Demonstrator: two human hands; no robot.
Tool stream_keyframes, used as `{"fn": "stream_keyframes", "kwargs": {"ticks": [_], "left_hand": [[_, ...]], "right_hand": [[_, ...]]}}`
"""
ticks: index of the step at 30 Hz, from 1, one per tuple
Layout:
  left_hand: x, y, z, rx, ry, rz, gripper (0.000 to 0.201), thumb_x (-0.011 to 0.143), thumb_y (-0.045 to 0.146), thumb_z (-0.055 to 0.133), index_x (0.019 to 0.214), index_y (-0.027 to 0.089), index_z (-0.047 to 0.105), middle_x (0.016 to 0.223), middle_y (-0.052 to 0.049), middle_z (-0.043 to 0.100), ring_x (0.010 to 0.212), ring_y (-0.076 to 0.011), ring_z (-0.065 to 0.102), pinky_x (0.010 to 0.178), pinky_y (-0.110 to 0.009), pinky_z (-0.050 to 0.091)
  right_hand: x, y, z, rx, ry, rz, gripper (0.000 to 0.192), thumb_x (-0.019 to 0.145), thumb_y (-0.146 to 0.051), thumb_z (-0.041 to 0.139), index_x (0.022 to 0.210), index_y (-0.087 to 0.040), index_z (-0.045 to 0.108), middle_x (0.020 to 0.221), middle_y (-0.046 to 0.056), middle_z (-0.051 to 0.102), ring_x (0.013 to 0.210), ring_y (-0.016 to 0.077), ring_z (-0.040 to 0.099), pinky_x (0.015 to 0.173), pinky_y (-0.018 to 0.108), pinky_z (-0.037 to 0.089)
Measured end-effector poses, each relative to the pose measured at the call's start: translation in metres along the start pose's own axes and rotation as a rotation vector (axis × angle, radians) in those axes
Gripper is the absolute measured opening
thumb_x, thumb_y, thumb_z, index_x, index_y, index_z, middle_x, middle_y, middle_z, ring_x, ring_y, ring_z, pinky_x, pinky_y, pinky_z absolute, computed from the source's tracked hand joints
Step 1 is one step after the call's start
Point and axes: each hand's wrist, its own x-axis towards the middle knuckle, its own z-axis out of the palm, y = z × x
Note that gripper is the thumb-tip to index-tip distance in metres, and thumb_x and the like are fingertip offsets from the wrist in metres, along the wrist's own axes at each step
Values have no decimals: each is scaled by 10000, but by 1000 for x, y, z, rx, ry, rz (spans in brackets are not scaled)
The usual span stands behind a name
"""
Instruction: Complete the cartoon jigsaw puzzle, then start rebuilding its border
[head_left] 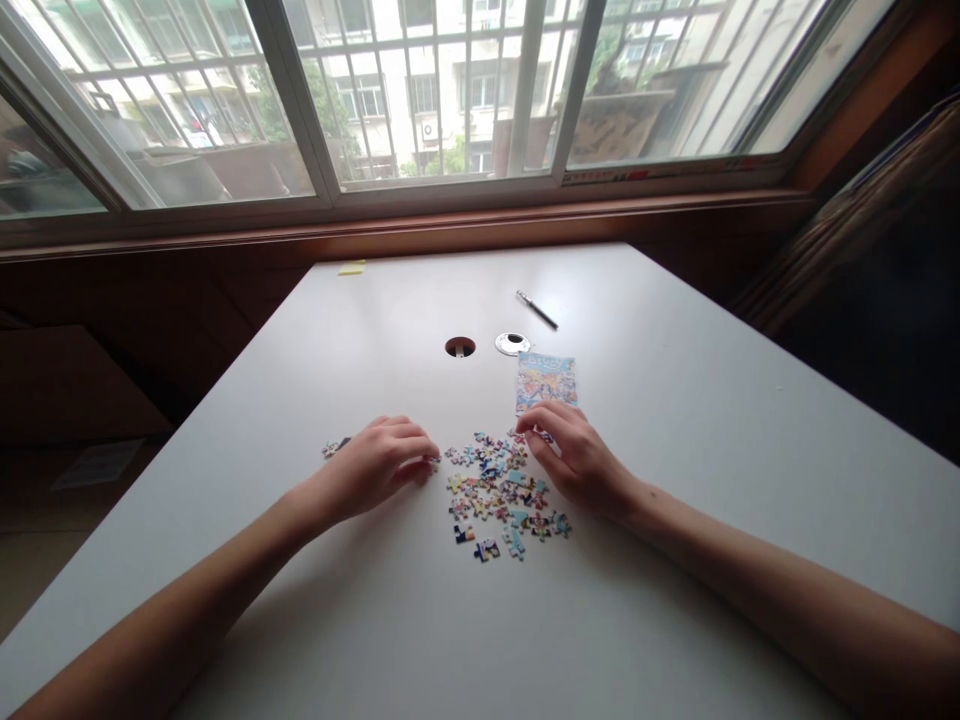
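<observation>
Left hand lies palm down on the tabletop, fingers curled, tips at a puzzle piece at the left edge of the loose puzzle pieces; whether its grip has closed on that piece cannot be told. Right hand rests just right of the pile, fingertips pinched at a piece on the pile's upper right edge; grip on it also unclear. Pile sits at frame centre, between both hands. Small separate cluster of pieces just left of the left hand. Picture card directly above the right hand. Further up: cable hole, round cap, pen. Yellow note near the tabletop's far edge, upper left of centre
</observation>
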Motion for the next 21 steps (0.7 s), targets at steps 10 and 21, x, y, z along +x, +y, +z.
{"fn": "stream_keyframes", "kwargs": {"ticks": [10,21], "left_hand": [[-2,5,3,98,15,2,179,905,379,671,993,232,723,964,-46,700,922,-197,609,858,-350,444],[-5,1,-7,-157,-76,-139,182,953,225,570,1000,233,745,912,-24,728,793,-134,657,718,-230,487]], "right_hand": [[0,-1,2,-3,5,1,119,959,-182,450,926,-216,559,922,45,616,892,212,552,867,397,389],[0,0,1,-6,10,3,129,963,-184,447,933,-218,568,929,46,621,900,213,555,875,397,389]]}}
